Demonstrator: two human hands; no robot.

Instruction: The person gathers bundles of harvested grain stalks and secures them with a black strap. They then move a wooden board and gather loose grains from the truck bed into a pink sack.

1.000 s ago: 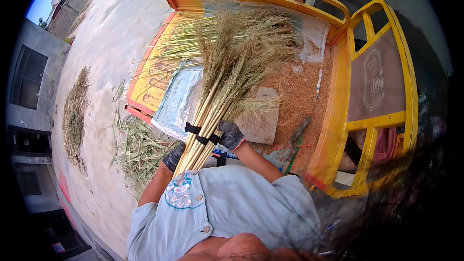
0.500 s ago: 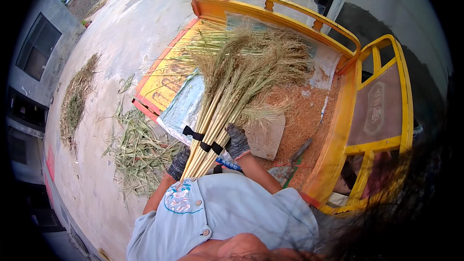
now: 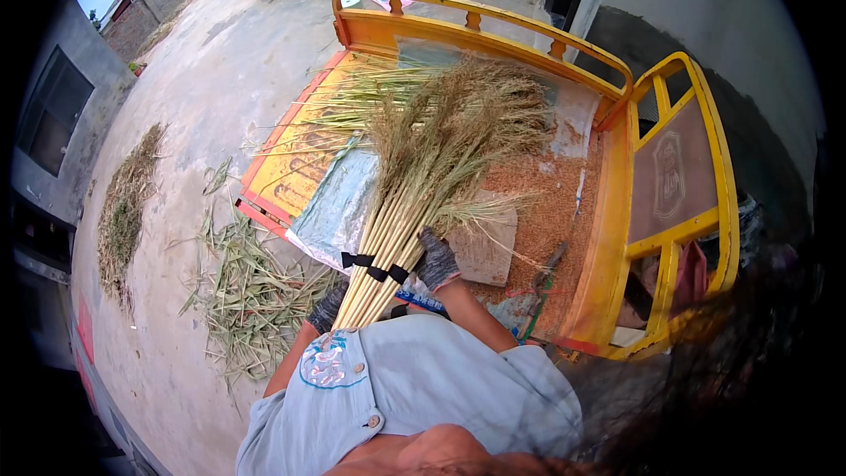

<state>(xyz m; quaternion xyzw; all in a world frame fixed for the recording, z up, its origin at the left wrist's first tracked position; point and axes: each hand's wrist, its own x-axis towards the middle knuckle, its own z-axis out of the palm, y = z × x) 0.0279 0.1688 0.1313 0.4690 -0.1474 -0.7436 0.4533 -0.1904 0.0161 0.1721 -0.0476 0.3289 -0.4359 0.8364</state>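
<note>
Straw-coloured stalks tied into a long bundle (image 3: pixel 414 203) with a black strap (image 3: pixel 374 268) lie slanted across the orange-railed cart bed (image 3: pixel 608 238). The cut ends sit low, between the two gloved hands, and the bushy seed heads fan out up and away from the fingers. The bundle's long axis runs from lower left near the body to upper right over the bed. The right hand (image 3: pixel 436 260), in a grey knit glove, has its fingers curled around the stalks just past the strap. The left hand (image 3: pixel 328 307) sits beside the cut ends, mostly hidden, so I cannot tell its finger state. A judgement: with the grip so near the base, the heavy top could sag or twist sideways, loosening stalks from the strap and scattering more grain onto the brown husk layer (image 3: pixel 546 211) beyond the fingers. Loose green leaves (image 3: pixel 251 295) lie on the concrete left of them.
</note>
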